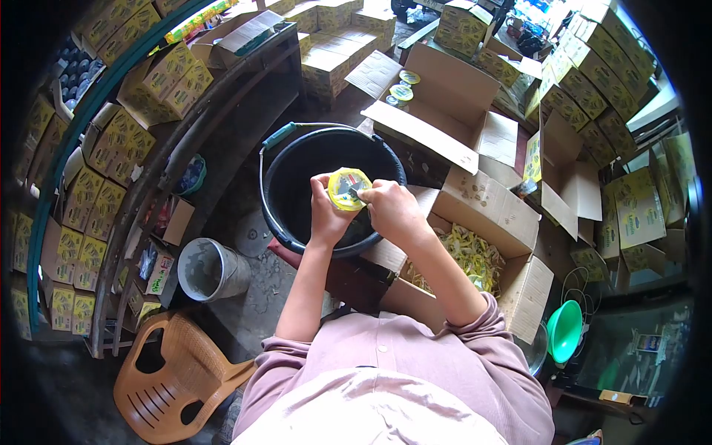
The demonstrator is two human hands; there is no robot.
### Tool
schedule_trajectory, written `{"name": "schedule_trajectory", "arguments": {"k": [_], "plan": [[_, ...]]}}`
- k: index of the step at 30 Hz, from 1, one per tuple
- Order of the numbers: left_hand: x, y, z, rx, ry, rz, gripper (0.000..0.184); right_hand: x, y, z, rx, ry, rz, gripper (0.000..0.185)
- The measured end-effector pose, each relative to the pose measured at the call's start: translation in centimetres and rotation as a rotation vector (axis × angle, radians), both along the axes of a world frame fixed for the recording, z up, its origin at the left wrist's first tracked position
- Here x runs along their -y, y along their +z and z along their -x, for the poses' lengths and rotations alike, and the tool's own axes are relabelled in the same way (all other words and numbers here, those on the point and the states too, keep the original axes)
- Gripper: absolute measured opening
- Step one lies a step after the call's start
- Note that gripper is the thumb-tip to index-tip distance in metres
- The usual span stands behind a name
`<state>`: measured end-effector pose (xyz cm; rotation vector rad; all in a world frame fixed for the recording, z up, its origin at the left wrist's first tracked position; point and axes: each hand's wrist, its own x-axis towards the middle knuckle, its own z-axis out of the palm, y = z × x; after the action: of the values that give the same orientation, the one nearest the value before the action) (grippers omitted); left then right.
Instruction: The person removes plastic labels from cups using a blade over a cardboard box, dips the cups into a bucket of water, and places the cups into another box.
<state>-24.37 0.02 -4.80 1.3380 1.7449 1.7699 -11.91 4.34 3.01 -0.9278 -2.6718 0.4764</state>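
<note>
Left hand (331,222): gripping round yellow container (341,191).
Right hand (393,210): fingers closed at container's edge; pinched item indistinct.
Black bucket (284,189): below container.

Hands (329,222) on yellow cup (343,184) — black bucket (288,185) beneath.

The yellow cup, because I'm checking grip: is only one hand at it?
No, the left hand holds the cup while the right hand is at its top.

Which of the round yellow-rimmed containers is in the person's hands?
The container over the black bucket, gripped by the left hand, with the right hand at its face; neither hand touches those in the open carton ahead.
</note>
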Motion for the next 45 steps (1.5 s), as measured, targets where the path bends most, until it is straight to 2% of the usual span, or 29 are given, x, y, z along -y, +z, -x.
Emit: {"name": "schedule_trajectory", "arguments": {"k": [6, 15, 19, 22, 24, 25, 29, 34, 45], "plan": [[-0.1, -0.3, 0.1, -0.024, -0.017, -0.033, 0.066, 0.9, 0.0, -1.6, 0.026, -0.039, -0.002, 0.026], [0.1, -0.3, -0.2, -0.159, 0.006, 0.003, 0.059, 4.0, -1.3, -6.3, -0.205, -0.120, 0.099, 0.026], [-0.2, -1.4, -0.1, -0.319, 0.044, 0.037, 0.062, 6.2, -2.4, -9.6, -0.396, -0.229, 0.189, 0.028], [0.2, -0.5, -0.3, -0.650, 0.109, 0.148, 0.062, 8.1, -3.1, -12.4, -0.516, -0.366, 0.254, 0.031], [0.4, 0.1, -0.2, -0.772, 0.093, 0.179, 0.060, 9.1, -3.8, -14.3, -0.624, -0.451, 0.321, 0.032], [0.3, 0.4, 0.1, -0.836, 0.076, 0.189, 0.058, 9.5, -4.5, -15.3, -0.616, -0.478, 0.249, 0.032], [-0.1, 2.0, 1.4, -1.097, 0.012, 0.232, 0.050, 11.3, -7.2, -18.8, -0.727, -0.668, 0.423, 0.031], [-0.4, 2.5, 2.2, -1.397, -0.019, 0.315, 0.041, 13.5, -10.1, -21.7, -0.853, -0.729, 0.604, 0.032], [-2.0, 1.9, 3.1, -1.660, -0.051, 0.456, 0.022, 14.6, -10.4, -22.5, -0.976, -0.756, 0.615, 0.031]]}}
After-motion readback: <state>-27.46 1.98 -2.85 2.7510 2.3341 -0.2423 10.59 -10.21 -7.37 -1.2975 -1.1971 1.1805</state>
